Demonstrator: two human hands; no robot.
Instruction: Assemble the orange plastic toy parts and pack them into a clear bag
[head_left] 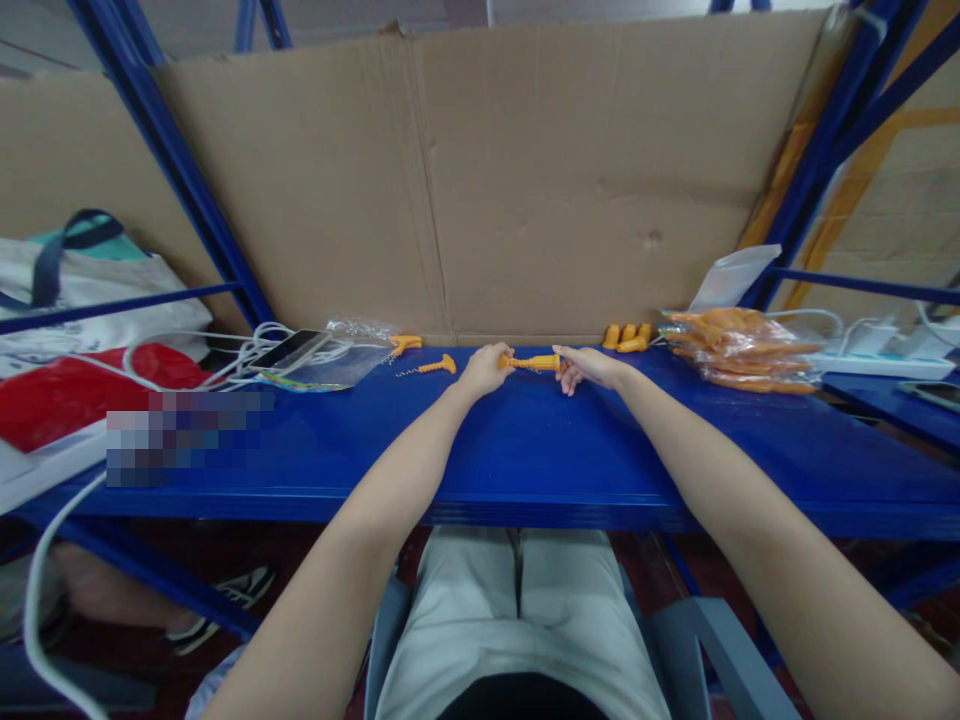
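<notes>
Both my hands are clamped on one orange part [534,362]. The left hand [486,368] grips its left end and the right hand [589,368] pinches its right end. The part lies level between them, low over the blue bench [525,450]; I cannot tell whether it touches the surface.

Just left of the orange part lies a smaller orange piece [437,367] with a thin spring at its end. Farther left is another orange piece [406,343], beside a clear bag [334,362] and a phone [291,349]. White cables [187,342] loop well to the left of that.

Right of the orange part, near it, sits a cluster of orange caps [628,337]. Farther right is a stack of clear packets [742,352] filled with orange pieces. Behind the orange part stands a cardboard sheet [570,180]
</notes>
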